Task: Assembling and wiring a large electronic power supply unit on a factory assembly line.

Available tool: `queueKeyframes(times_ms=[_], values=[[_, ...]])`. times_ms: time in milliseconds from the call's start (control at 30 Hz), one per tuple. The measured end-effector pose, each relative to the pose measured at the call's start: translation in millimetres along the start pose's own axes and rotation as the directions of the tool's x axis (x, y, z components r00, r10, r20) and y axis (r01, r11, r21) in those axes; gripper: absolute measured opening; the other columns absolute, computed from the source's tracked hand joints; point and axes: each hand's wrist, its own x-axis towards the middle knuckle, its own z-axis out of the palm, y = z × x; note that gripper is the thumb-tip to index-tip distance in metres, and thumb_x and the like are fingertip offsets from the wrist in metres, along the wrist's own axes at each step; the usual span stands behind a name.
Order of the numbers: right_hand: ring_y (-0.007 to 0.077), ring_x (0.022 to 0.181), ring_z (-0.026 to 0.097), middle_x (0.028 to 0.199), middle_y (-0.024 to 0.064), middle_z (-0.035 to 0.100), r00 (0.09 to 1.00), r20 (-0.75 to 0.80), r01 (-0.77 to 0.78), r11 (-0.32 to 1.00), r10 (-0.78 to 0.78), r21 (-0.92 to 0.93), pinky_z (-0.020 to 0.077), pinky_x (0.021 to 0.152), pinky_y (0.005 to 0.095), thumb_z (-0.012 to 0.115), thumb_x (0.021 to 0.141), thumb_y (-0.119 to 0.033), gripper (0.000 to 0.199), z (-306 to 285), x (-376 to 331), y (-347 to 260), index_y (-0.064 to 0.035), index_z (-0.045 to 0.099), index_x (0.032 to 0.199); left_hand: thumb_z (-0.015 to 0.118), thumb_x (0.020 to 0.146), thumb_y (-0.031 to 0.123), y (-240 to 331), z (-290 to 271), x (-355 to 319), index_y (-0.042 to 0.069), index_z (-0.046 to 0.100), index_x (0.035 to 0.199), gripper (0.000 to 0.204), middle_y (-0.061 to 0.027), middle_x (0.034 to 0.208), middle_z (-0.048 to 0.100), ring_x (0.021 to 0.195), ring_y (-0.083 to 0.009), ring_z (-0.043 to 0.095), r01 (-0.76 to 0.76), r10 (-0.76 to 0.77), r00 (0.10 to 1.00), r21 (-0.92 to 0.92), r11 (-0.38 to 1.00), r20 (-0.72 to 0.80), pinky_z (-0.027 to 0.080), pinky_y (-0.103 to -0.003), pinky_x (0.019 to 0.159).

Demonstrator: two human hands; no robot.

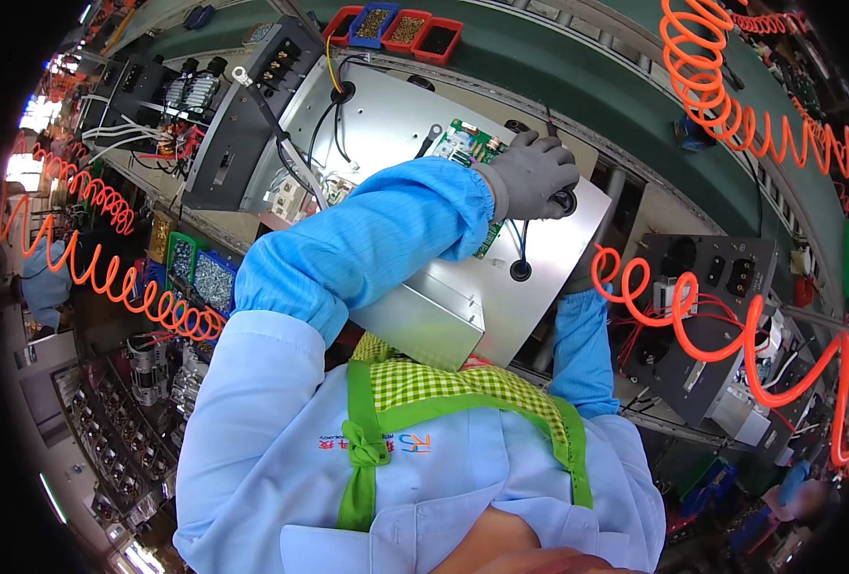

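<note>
My left hand (pixel 535 179), in a grey glove, reaches across a bare metal chassis (pixel 563 253). Its fingers are bent down over the far right part of the chassis, beside a green circuit board (pixel 468 143). A black round part (pixel 565 202) shows by the thumb side; what the fingers grip is hidden. Dark wires run into a black grommet (pixel 520 271) just below this hand. My right forearm, in a blue sleeve (pixel 580 344), goes up beside the chassis's right edge. The right hand is mostly hidden there, so its fingers do not show.
Red and blue bins of small hardware (pixel 405 31) stand along the far edge. A dark grey panel with sockets (pixel 257 115) adjoins the chassis at left. Orange coiled hoses (pixel 702 325) hang at right. Another panelled unit (pixel 707 349) sits behind them; green and blue bins (pixel 214 277) lie left.
</note>
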Motion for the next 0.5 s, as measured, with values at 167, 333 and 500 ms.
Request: queueKeyframes(times_ms=[167,333,500], values=[[0.0215,0.094,0.06,0.104,0.0102,0.06,1.0,0.018,-0.004,1.0,0.004,0.018,0.0495,0.081,0.0324,0.054,0.088,-0.028,0.038,17,23,9,-0.0028,0.053,0.116,0.072,0.07,0.034,-3,7,1,0.013,0.055,0.107,0.046,-0.0138,0.113,0.052,0.117,-0.033,0.046,-0.022,0.022,1.0,-0.044,0.999,-0.004,0.029,-0.049,0.104],[0.0226,0.097,0.059,0.106,0.011,0.059,0.996,0.085,-0.033,0.999,0.032,0.004,0.0487,0.083,0.0336,0.054,0.088,-0.028,0.039,6,-22,5,-0.0025,0.051,0.118,0.074,0.069,0.032,-2,3,-1,0.011,0.055,0.103,0.044,-0.0104,0.112,0.053,0.115,-0.0316,0.047,-0.019,0.018,1.0,-0.046,0.999,-0.012,0.031,-0.046,0.103],[0.0238,0.099,0.058,0.109,0.0118,0.059,0.993,0.112,-0.045,0.999,0.043,0.014,0.048,0.085,0.0347,0.054,0.088,-0.027,0.041,6,-47,14,-0.0021,0.05,0.12,0.074,0.069,0.033,-5,3,2,0.01,0.055,0.103,0.045,-0.0109,0.114,0.052,0.116,-0.0314,0.047,0.007,-0.006,1.0,-0.082,0.997,0.02,0.031,-0.046,0.103]])
